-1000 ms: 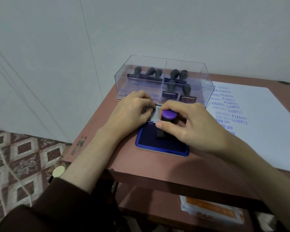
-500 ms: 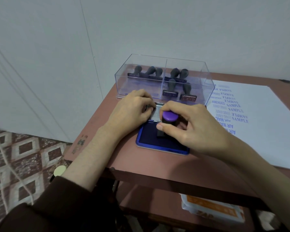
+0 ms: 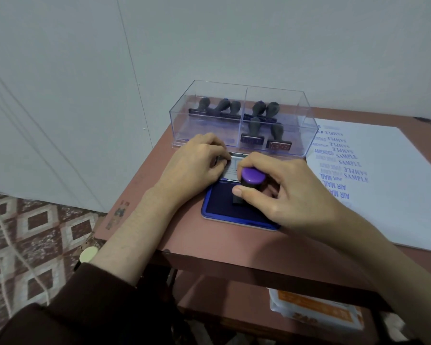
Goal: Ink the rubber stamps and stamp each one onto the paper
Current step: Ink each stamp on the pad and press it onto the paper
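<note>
A blue ink pad (image 3: pixel 220 206) lies open on the reddish table, its lid (image 3: pixel 233 166) folded back toward the wall. My right hand (image 3: pixel 289 192) grips a stamp with a purple knob (image 3: pixel 253 176), its base pressed down on the dark pad. My left hand (image 3: pixel 197 168) rests curled on the left side of the open lid, holding it down. A white paper sheet (image 3: pixel 393 185) lies to the right, printed with several blue marks such as SAMPLE, AMENDED and AIR MAIL.
A clear plastic box (image 3: pixel 241 115) with two compartments stands behind the pad and holds several dark-handled stamps. The table's front edge (image 3: pixel 234 260) runs just below the pad. A lower shelf carries a white and orange packet (image 3: pixel 316 310). Patterned floor lies to the left.
Both hands and the stamp stay in place on the pad. The view has shifted slightly.
</note>
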Tool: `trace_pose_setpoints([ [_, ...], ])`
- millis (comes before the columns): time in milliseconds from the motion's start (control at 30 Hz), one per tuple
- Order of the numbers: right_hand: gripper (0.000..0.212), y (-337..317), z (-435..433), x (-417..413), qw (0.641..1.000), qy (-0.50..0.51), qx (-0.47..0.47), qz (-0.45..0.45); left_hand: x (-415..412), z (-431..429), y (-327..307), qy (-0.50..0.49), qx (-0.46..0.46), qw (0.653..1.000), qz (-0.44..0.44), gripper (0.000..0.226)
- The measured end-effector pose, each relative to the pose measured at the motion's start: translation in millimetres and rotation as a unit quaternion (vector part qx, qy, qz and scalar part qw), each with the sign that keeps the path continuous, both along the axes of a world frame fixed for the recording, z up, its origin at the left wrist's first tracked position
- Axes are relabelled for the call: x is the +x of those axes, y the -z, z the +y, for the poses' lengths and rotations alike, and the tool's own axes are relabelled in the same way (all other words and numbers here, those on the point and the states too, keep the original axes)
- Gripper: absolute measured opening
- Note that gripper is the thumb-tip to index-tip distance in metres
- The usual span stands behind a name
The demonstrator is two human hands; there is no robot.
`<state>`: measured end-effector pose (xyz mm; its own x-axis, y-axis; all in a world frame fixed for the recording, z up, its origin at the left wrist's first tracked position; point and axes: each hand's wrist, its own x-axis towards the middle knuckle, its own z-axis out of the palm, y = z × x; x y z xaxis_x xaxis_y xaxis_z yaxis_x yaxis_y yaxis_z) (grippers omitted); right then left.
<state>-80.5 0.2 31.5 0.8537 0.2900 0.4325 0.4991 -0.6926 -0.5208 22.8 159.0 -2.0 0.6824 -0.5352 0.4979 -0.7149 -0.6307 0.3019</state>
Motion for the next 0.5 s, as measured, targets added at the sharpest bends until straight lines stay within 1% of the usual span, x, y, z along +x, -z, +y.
trace_pose_setpoints([
  [133,0.017,1,0,2,0.999,0.025,0.02,0.015,0,0,0,-0.001,0.005,1.0,0.003,0.016],
  [167,0.015,3,-1,5,0.998,0.036,0.042,0.03,-1,0,0,-0.003,0.008,1.0,0.005,0.017],
  [233,0.014,5,-4,11,0.987,0.055,0.127,0.081,-1,0,-1,-0.009,0.011,1.0,0.013,0.017],
  [300,0.014,6,-11,14,0.958,0.048,0.24,0.147,-2,0,-4,-0.013,0.016,1.0,0.023,0.017],
  [367,0.008,5,-20,12,0.918,0.045,0.34,0.199,-2,-1,-7,-0.02,0.03,0.999,0.033,0.018],
  [433,0.007,3,-34,9,0.889,0.065,0.4,0.212,-4,-6,-11,-0.025,0.043,0.998,0.034,0.021],
  [500,0.007,-1,-51,6,0.884,0.097,0.415,0.193,-9,-15,-16,-0.015,0.042,0.999,0.028,0.023],
])
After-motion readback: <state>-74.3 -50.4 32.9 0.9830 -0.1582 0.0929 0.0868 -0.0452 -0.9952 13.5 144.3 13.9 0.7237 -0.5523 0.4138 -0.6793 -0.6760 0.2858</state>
